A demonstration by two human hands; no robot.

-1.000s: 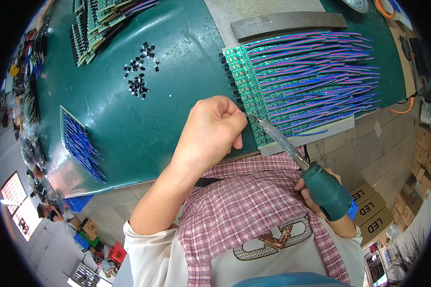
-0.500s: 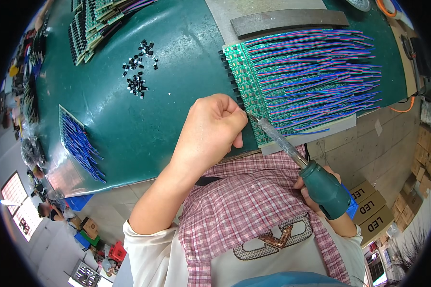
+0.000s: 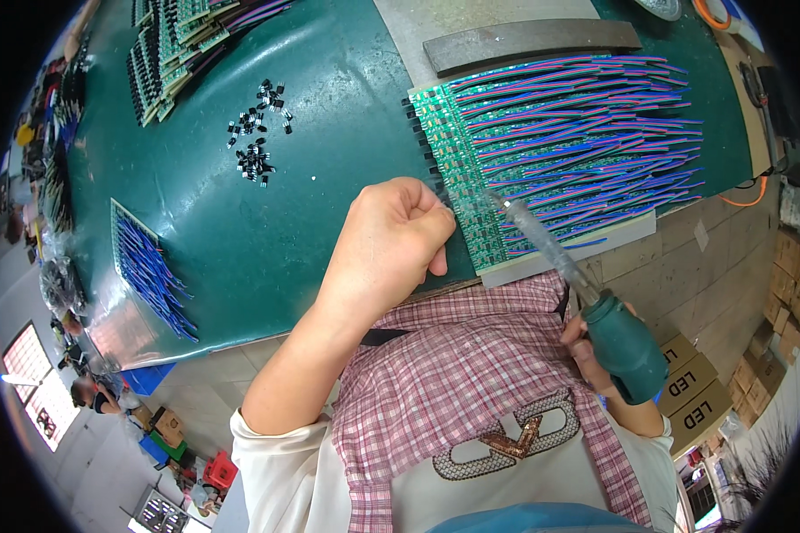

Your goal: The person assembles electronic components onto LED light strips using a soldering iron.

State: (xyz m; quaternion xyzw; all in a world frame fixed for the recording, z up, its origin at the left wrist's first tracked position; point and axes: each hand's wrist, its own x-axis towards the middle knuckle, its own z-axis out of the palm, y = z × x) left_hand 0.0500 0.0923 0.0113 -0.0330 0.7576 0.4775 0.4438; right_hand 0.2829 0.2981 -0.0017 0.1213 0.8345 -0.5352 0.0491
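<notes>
My left hand (image 3: 391,235) is closed, its fingertips at the left edge of a panel of green circuit boards (image 3: 458,169). Whatever those fingers pinch, if anything, is hidden behind the knuckles. Small black parts (image 3: 422,133) stick out along that edge. Blue, red and dark wires (image 3: 587,147) run rightward from the boards. In my right hand (image 3: 587,360) is a soldering iron (image 3: 627,346) with a green handle and a wrapped shaft. Its tip points up and left, over the boards to the right of my left hand.
Loose black components (image 3: 256,160) lie on the green table mat (image 3: 329,98). A dark metal bar (image 3: 533,44) rests behind the boards. More boards are stacked (image 3: 169,58) at the far left, and a wired board (image 3: 147,266) lies nearer. Cardboard boxes (image 3: 698,400) stand at lower right.
The soldering iron has moved right, its tip drawing away from the boards' left edge and my left fingertips. My left hand has stayed nearly still; the view has shifted slightly.
</notes>
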